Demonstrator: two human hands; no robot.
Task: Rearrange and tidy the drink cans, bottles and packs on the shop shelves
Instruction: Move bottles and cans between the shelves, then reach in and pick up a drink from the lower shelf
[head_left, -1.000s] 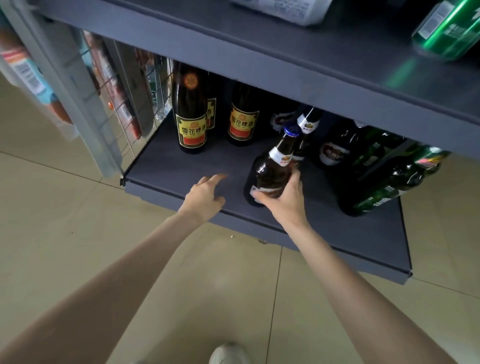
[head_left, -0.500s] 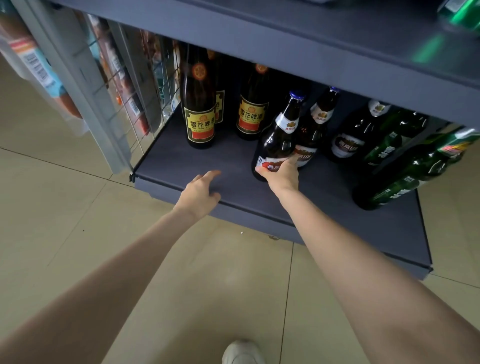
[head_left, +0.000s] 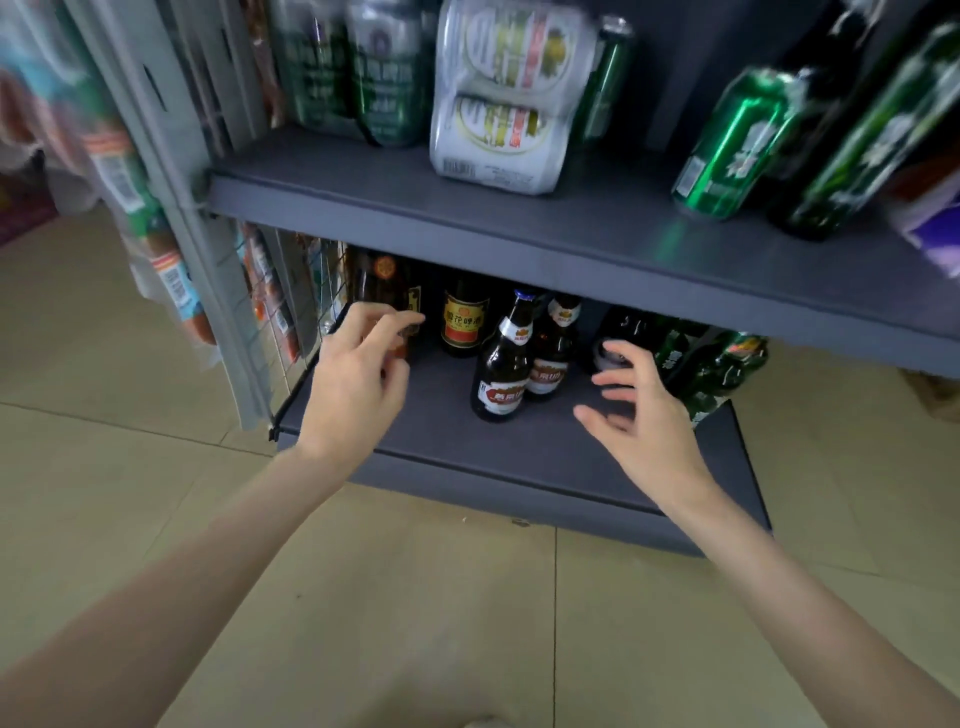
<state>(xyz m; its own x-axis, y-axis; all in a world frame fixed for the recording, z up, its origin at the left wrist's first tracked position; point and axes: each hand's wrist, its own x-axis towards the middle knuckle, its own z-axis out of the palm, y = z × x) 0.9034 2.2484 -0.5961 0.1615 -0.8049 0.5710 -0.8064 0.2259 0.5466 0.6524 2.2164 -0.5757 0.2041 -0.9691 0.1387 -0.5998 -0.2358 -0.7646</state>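
Floor tiles (head_left: 426, 613), beige and glossy with thin dark joints, are filling the near ground in front of the bottom shelf (head_left: 519, 457), and a pale shoe tip (head_left: 483, 722) is peeking in at the lower edge. I am seeing both bare forearms reaching from there toward the bottom shelf. My left hand (head_left: 353, 379) is hovering over that shelf's left front corner with its fingers loosely bent and gripping nothing, its fingertips in front of a dark bottle with a yellow label (head_left: 387, 291); I cannot tell whether they are touching it. My right hand (head_left: 644, 415) is hanging over the shelf's right half, fingers spread and released, apart from the brown beer bottle (head_left: 504, 364) that is standing upright near the middle of the dark grey shelf board. Just behind it and touching it is standing a second brown bottle (head_left: 553, 348), and further back left a bottle with a red and yellow label (head_left: 464, 322). Green bottles (head_left: 717, 364) are leaning at the shelf's right rear. A wire grid panel (head_left: 291, 312) is closing the shelf's left side. Above the bottom shelf, the upper shelf (head_left: 545, 218) is carrying dark green cans (head_left: 363, 73), a white can pack (head_left: 506, 93), a tilted green can (head_left: 732, 145) and a green bottle (head_left: 872, 135), all blurred.
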